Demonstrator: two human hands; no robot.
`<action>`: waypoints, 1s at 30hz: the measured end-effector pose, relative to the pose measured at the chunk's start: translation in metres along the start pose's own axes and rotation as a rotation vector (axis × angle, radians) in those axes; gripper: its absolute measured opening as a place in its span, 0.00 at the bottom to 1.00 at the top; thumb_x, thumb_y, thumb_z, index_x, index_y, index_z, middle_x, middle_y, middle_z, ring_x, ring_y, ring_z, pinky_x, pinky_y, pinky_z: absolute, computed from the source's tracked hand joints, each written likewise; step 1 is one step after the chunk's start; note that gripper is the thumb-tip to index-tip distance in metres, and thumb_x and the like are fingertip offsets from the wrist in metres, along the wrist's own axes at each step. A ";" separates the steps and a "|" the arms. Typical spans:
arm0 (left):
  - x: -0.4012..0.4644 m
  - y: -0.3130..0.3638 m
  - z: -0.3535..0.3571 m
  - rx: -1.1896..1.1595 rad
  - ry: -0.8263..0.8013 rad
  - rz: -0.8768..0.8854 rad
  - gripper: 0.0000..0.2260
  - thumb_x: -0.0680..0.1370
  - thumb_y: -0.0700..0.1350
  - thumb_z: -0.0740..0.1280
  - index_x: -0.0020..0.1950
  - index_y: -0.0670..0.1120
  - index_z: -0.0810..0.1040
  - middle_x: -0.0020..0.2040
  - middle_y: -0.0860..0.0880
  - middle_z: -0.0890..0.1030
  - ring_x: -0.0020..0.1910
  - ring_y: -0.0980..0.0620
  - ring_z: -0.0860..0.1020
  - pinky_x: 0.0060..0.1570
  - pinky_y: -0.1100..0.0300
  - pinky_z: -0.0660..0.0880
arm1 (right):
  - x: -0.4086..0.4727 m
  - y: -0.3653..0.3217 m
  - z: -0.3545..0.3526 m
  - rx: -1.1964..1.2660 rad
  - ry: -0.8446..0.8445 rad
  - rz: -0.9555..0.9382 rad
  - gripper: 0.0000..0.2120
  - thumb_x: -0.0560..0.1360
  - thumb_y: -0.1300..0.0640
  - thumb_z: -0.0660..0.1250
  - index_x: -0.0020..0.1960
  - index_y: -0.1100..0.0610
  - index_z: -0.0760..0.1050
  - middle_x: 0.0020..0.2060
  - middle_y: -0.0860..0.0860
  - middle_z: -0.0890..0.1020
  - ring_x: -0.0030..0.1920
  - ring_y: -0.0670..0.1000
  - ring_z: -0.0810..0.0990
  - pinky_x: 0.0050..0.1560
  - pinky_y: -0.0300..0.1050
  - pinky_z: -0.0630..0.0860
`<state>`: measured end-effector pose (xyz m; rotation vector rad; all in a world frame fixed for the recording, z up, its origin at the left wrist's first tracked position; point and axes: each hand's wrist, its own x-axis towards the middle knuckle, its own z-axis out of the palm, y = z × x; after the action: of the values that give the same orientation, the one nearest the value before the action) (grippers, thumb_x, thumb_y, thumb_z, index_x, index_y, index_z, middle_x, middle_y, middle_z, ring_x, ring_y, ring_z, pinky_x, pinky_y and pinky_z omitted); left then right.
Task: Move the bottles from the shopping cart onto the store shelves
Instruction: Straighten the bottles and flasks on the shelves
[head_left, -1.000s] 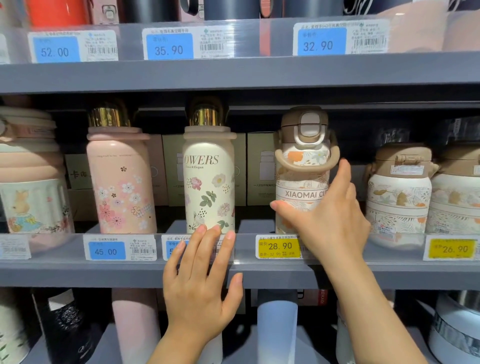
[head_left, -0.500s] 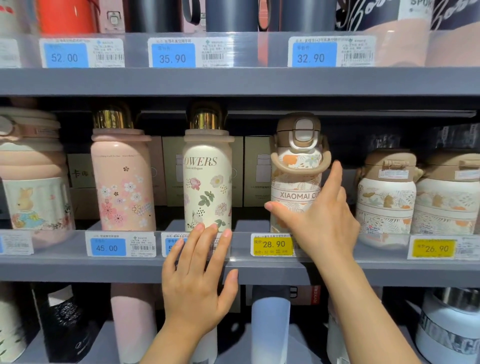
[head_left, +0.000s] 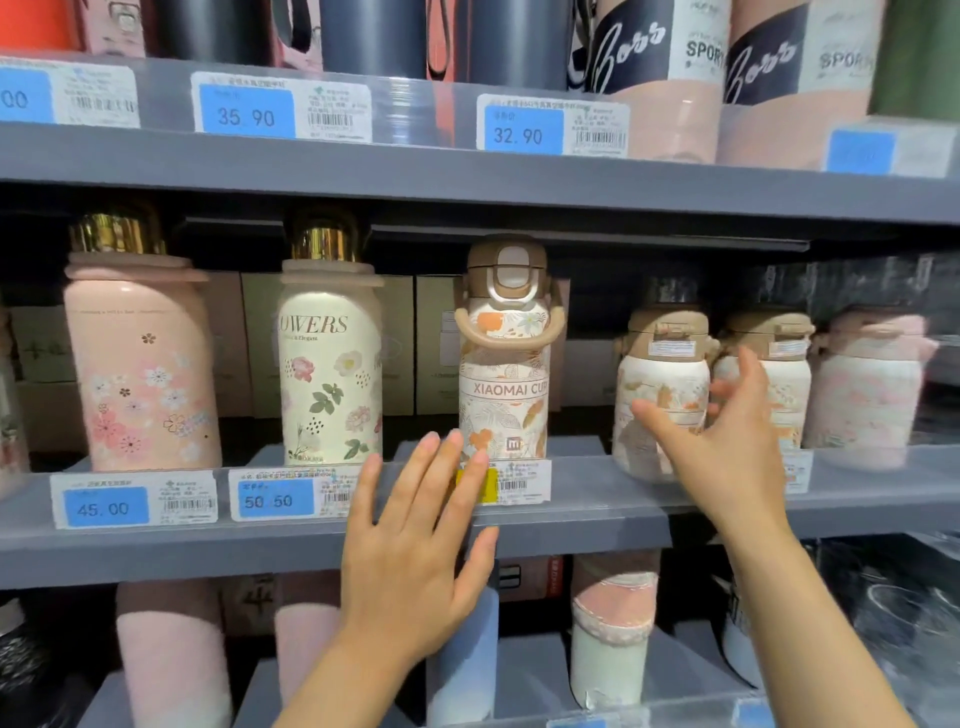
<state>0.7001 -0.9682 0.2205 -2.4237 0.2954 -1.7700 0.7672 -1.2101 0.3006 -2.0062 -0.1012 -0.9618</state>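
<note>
The XIAOMAI CUP bottle (head_left: 503, 358) stands upright on the middle shelf (head_left: 571, 525), long axis vertical, free of both hands. It sits between them: the left hand (head_left: 415, 545) is below and a little left of it, while the right hand (head_left: 727, 441) is off to its right, in front of the short cream bottle (head_left: 660, 395) next along. The left hand is flat, fingers straight and slightly spread, its fingertips (head_left: 447, 452) lying over the shelf's front lip and the yellow price tag (head_left: 480, 486) just under the bottle's base; it holds nothing. The right hand is spread wide too, thumb out to the left, empty (motion blur hides whether it touches the short bottle). By my reading the left hand is nearer the placed bottle. That bottle is tall and slim, cream with orange and tan leaves, a tan flip lid and a loop handle at the neck. 1 cream flowered bottle (head_left: 330, 364) stands to its left.
</note>
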 end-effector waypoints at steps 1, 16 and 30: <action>0.000 0.000 0.003 0.023 0.003 0.002 0.23 0.81 0.55 0.53 0.72 0.46 0.68 0.71 0.45 0.72 0.71 0.47 0.68 0.72 0.44 0.56 | 0.001 0.000 0.000 -0.059 -0.035 -0.004 0.50 0.68 0.42 0.74 0.77 0.50 0.47 0.72 0.54 0.67 0.69 0.58 0.69 0.65 0.60 0.69; -0.005 -0.002 0.010 0.043 0.075 0.006 0.23 0.79 0.55 0.56 0.71 0.46 0.69 0.64 0.44 0.79 0.66 0.46 0.72 0.69 0.48 0.61 | -0.002 -0.015 0.010 -0.175 -0.076 0.101 0.59 0.62 0.33 0.74 0.78 0.52 0.42 0.75 0.57 0.61 0.73 0.60 0.62 0.70 0.58 0.56; -0.005 -0.001 0.014 0.058 0.114 -0.002 0.22 0.78 0.54 0.58 0.70 0.47 0.70 0.63 0.44 0.80 0.66 0.47 0.72 0.67 0.47 0.63 | -0.001 -0.010 0.002 -0.066 -0.185 0.086 0.59 0.64 0.36 0.75 0.78 0.48 0.37 0.73 0.46 0.66 0.71 0.59 0.66 0.71 0.59 0.54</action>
<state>0.7116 -0.9658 0.2119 -2.2893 0.2487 -1.8941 0.7637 -1.2022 0.3063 -2.1398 -0.0853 -0.7328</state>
